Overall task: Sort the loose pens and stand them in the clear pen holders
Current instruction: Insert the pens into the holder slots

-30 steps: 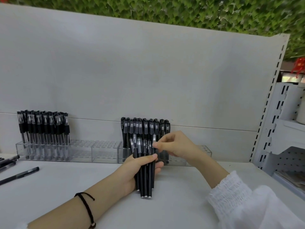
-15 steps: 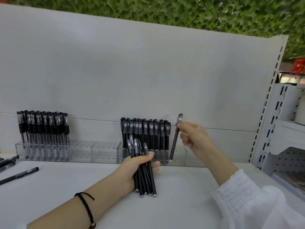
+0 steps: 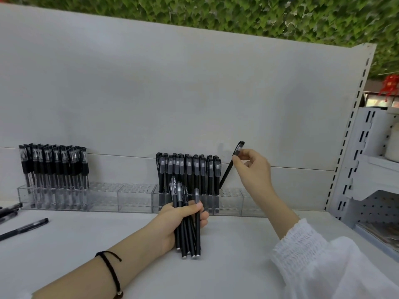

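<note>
Your right hand (image 3: 252, 169) has carried one pen (image 3: 227, 173) from the bundle (image 3: 190, 240) to the clear holder (image 3: 231, 201) at the table's (image 3: 237, 266) back edge; pinched by its cap, it leans, tip at a slot. Your left hand (image 3: 179, 219) grips the rest.

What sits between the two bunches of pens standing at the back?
Only unfilled slots of the clear holders, as the head view shows.

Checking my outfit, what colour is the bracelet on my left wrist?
Black: the braided bracelet shows best in the head view.
</note>
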`<state>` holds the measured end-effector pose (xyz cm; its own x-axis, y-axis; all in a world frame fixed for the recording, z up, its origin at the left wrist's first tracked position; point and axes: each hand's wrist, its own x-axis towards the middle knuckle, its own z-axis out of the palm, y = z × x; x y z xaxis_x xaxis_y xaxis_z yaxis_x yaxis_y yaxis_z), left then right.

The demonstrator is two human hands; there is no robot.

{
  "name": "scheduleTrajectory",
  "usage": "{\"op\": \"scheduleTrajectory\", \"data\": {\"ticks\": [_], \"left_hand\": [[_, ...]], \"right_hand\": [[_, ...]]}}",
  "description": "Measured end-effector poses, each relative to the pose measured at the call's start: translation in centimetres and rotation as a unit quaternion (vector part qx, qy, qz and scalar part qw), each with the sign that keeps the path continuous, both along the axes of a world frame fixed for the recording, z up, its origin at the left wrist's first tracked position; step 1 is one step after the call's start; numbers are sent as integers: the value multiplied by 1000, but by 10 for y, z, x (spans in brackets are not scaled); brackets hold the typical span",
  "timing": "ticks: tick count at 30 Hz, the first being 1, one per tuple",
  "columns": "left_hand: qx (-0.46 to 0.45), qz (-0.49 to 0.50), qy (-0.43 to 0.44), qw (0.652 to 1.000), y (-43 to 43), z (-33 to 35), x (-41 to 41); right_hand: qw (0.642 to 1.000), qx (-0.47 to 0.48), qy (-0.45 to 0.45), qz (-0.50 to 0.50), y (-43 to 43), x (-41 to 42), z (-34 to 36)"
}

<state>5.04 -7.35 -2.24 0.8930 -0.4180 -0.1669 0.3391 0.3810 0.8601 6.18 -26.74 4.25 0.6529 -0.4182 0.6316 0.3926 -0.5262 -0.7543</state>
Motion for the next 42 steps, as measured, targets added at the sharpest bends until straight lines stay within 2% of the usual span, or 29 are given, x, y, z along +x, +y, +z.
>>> {"op": "scheduleTrajectory", "data": {"ticks": [6,10,18,23,26,33,37,39,42], "left_hand": [[15,-6,-6,1000,1,-1,1],[10,-14,-9,1000,1,0,0],[10,-13,-11,1000,1,1,-2],[11,-15,-11,1000,0,2,-2],[11,-23,-14,1000,0,3,-3],[5,-19,-11,1000,0,2,-3],[29,-25,-20,999,1,4,-5],[28,-30,-25,999,1,4,-6],[0,-27,-29,999,0,5,-8]], "right_hand": [[998,-55,21,-36,-1,-4,3],[997,-47,28,-55,-5,-5,4],[997,-55,47,-30,-3,-1,0],[988,-98,122,-7,-3,7,-14],[985,-84,150,25,-2,8,-17],[985,-56,157,47,-6,1,-11],[993,-67,93,-20,-5,-6,-5],[991,-72,108,25,2,-12,1],[959,-111,222,138,15,-23,6]]}}
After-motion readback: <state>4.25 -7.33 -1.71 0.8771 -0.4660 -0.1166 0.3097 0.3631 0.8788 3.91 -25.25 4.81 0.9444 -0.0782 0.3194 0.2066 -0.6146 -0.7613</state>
